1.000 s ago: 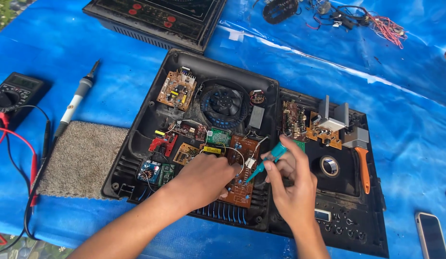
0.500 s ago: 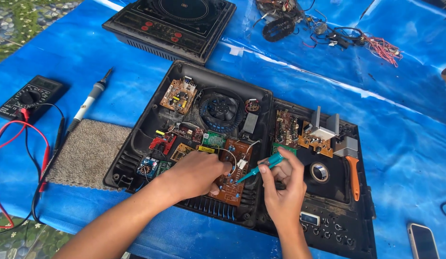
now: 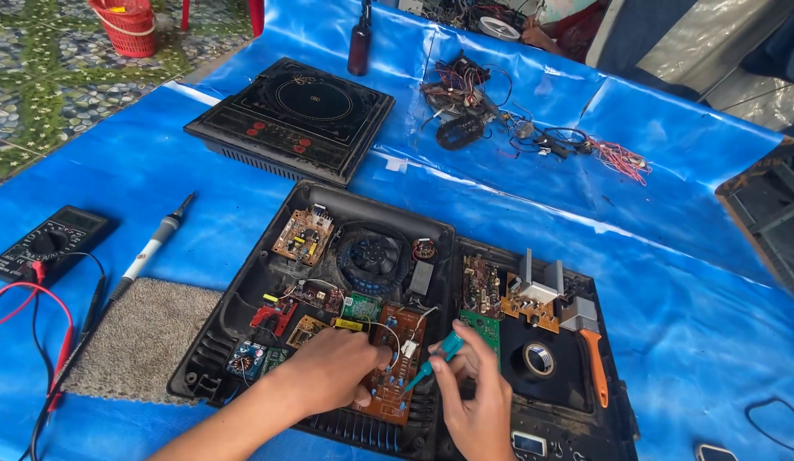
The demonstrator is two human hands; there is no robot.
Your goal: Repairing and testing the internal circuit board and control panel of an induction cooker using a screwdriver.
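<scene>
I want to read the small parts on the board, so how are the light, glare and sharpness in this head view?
Head view: bright daylight, even on the blue tarp, with pale sheen along its folds; the brown circuit board under the left hand and right hand is sharp and free of glare; the green tool shows no motion blur; far corners look softer.

Grey multimeter screen [image 3: 79, 220] (far left)
</scene>
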